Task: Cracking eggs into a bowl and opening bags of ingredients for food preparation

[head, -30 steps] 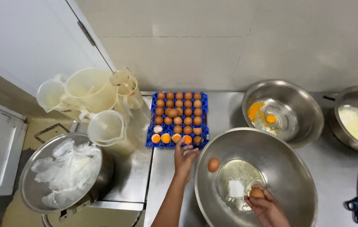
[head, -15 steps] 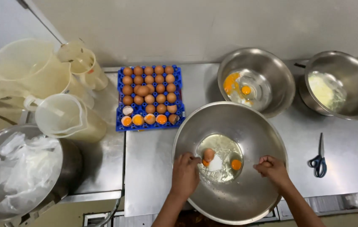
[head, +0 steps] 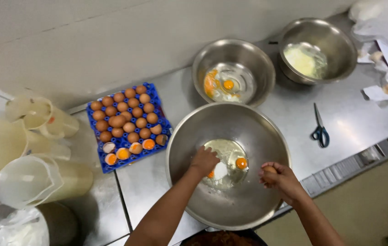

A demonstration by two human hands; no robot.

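1. Large steel bowl [head: 189, 182], nearest the person, on the steel counter [head: 340, 118]. It holds pooled egg white and a whole yolk [head: 241, 163].
2. Left hand [head: 204, 160], reaching down into the large bowl over the pooled egg. Its fingers are curled shut; what they hold, if anything, cannot be told.
3. Right hand [head: 281, 178], at the bowl's right rim. Its fingers are closed around a brown egg [head: 269, 169], which shows above the knuckles.
4. Blue egg tray [head: 153, 95], left of the large bowl. It is mostly filled with brown eggs; its near row holds opened shells.
5. Middle steel bowl [head: 203, 59], behind the large one, holding yolks and white.
6. Far steel bowl [head: 340, 34], to the right, holding pale yellow liquid.
7. Blue-handled scissors [head: 320, 130], lying flat on the counter right of the large bowl.
8. Translucent plastic jugs [head: 30, 177], clustered at the left edge.
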